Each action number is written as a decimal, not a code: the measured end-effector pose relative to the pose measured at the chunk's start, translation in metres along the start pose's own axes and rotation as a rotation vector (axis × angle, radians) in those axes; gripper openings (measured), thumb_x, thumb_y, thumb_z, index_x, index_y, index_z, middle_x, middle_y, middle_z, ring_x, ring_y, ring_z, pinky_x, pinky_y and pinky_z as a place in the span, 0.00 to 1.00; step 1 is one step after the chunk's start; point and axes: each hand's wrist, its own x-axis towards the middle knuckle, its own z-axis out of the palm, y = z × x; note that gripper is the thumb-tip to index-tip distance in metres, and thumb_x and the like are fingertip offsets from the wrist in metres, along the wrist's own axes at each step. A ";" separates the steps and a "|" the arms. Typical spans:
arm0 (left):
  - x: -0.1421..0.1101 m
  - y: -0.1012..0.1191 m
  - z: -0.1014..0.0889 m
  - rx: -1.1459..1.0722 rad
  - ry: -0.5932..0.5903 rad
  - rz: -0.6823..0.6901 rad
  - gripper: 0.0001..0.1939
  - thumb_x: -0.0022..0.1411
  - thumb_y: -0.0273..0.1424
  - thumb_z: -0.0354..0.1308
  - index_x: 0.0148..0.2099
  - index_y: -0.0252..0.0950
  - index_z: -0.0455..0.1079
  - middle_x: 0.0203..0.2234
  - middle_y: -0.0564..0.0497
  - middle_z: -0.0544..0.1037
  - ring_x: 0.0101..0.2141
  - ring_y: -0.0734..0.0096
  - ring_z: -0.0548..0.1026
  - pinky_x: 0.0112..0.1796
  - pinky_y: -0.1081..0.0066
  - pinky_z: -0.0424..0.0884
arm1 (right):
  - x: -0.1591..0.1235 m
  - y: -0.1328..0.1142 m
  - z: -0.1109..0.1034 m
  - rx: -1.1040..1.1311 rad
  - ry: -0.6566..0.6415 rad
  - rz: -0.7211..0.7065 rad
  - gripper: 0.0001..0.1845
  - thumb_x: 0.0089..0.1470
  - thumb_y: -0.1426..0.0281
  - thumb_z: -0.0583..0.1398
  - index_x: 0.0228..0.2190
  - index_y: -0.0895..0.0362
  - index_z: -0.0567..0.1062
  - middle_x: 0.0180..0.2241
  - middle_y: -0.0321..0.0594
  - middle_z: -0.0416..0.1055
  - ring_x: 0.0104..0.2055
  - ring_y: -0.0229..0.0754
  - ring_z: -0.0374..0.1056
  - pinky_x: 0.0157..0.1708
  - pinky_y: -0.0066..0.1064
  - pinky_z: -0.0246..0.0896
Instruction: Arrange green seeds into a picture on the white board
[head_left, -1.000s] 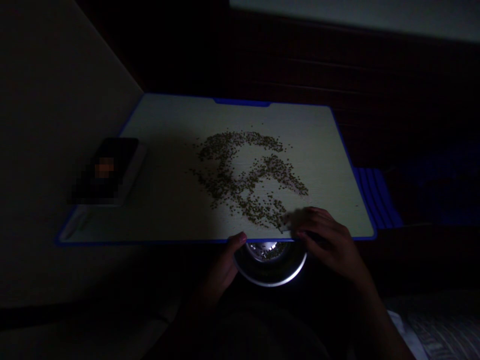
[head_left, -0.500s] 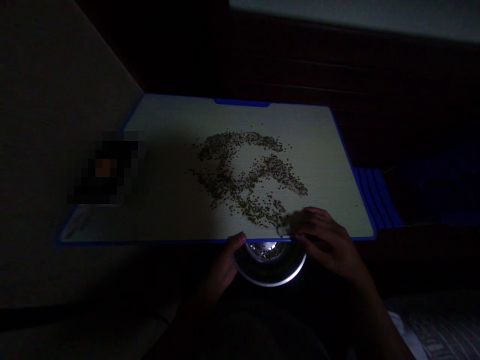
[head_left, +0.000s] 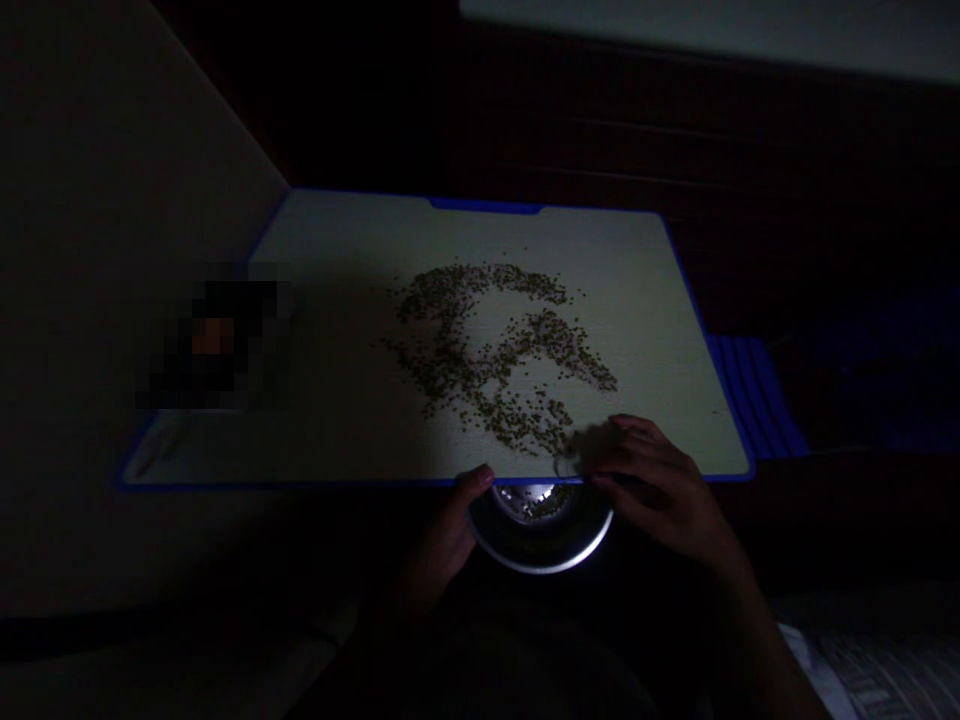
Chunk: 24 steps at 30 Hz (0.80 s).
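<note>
Small greenish-brown grains or beans (head_left: 442, 372) are spread in curved bands over a pale table top (head_left: 337, 235) with a blue rim. Below its near edge, my left hand (head_left: 451, 530) grips a shiny metal bowl (head_left: 541, 570) by its left side, thumb up at the table rim. Some grains lie inside the bowl. My right hand (head_left: 664, 490) rests at the near edge, right of the bowl, with fingers bent together. A small pale, thin-edged piece (head_left: 564, 467) shows at its fingertips; its kind is too dark to tell.
At the table's left end is a pixelated dark patch (head_left: 214, 335). Blue ribbed material (head_left: 757, 395) lies beyond the right edge. A wall (head_left: 112, 200) rises on the left, and striped cloth (head_left: 892, 655) is at lower right. The room is very dim.
Almost nothing differs. The pale piece at my right fingertips has shifted very slightly; both hands, the bowl and the grains stay in place.
</note>
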 end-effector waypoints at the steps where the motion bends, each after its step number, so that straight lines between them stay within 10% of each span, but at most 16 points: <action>1: 0.001 -0.001 -0.002 0.003 -0.004 0.003 0.19 0.54 0.40 0.77 0.45 0.35 0.85 0.45 0.43 0.89 0.58 0.42 0.80 0.64 0.51 0.69 | 0.000 0.000 0.000 -0.001 -0.004 -0.008 0.10 0.62 0.72 0.66 0.43 0.46 0.79 0.38 0.32 0.85 0.45 0.45 0.81 0.66 0.53 0.65; 24: 0.000 0.001 -0.001 0.043 0.056 0.012 0.19 0.51 0.41 0.79 0.44 0.39 0.84 0.46 0.46 0.89 0.59 0.45 0.79 0.65 0.54 0.67 | 0.000 -0.001 0.001 0.026 0.164 0.147 0.09 0.66 0.70 0.64 0.46 0.45 0.80 0.41 0.36 0.83 0.46 0.46 0.79 0.45 0.43 0.78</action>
